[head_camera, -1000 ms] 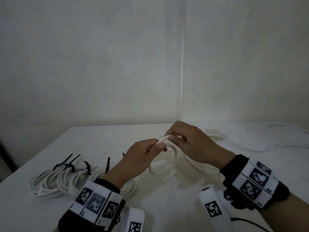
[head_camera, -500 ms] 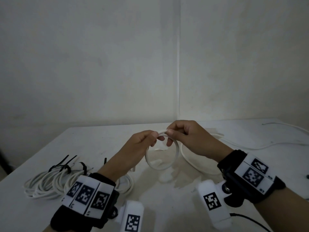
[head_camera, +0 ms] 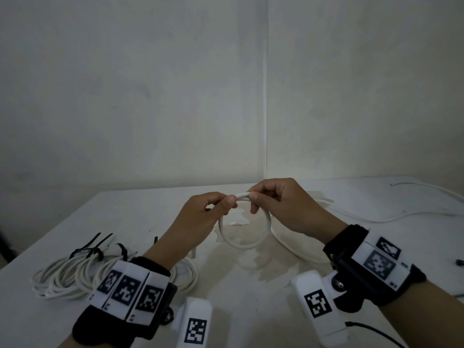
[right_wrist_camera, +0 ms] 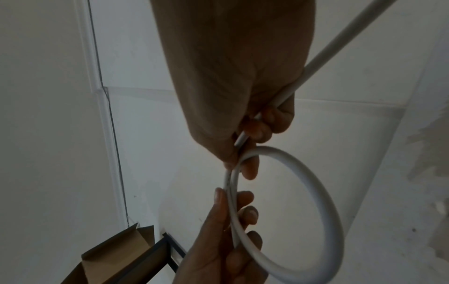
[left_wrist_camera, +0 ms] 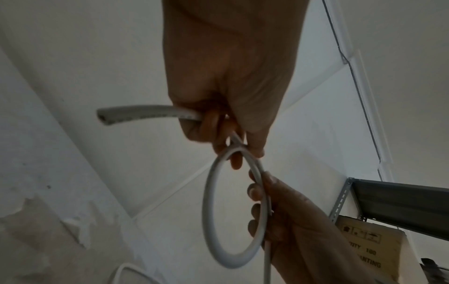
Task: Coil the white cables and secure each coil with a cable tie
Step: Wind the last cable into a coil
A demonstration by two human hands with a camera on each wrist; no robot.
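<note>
Left hand and right hand both pinch the white cable, forming 1 loop.

From my head the camera looks forward and down over the white table toward the wall corner, wide enough to take in both my wrists and my left hand and right hand meeting in the middle. The one on my left wrist sits close under my palm, looking up along my fingers, and the right wrist one does the same from the other side. All three share the cable loop held between my hands
</note>
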